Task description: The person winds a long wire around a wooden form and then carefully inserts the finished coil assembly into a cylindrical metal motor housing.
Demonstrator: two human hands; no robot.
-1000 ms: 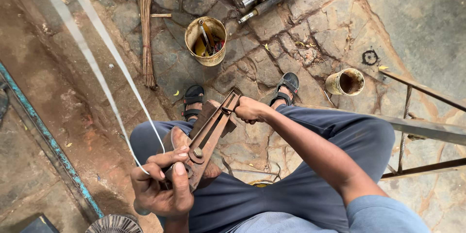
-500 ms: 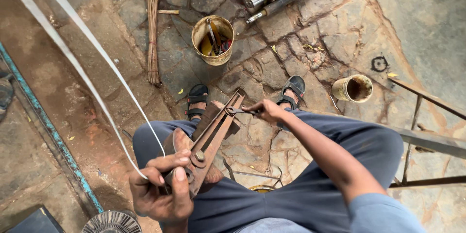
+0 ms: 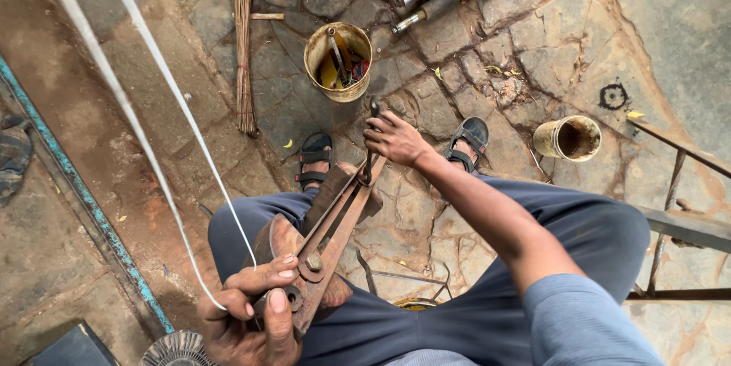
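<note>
Two hands busy: left hand (image 3: 251, 320) fingers closed on rusty tool (image 3: 327, 236) and white strip (image 3: 145, 145); right hand (image 3: 396, 139) gripping crank handle (image 3: 371, 145). Probably feeding step; steady turning needed.

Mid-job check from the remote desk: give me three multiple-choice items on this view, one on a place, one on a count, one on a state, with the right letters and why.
1. Where does the tin of tools stand?
A. on the stone floor beyond the feet
B. on the person's lap
C. on the metal frame at right

2. How many open tins stand on the floor?
A. one
B. two
C. four

3. What is the right hand doing?
A. resting flat on the knee
B. gripping the dark handle at the far end of the rusty tool
C. reaching into a tin

Answers:
1 A, it sits on the paving past the sandals.
2 B, the tin of tools and a second tin to the right.
3 B, its fingers close around the handle above the rusty tool, while the left hand holds the near end with the pale strip.
</note>
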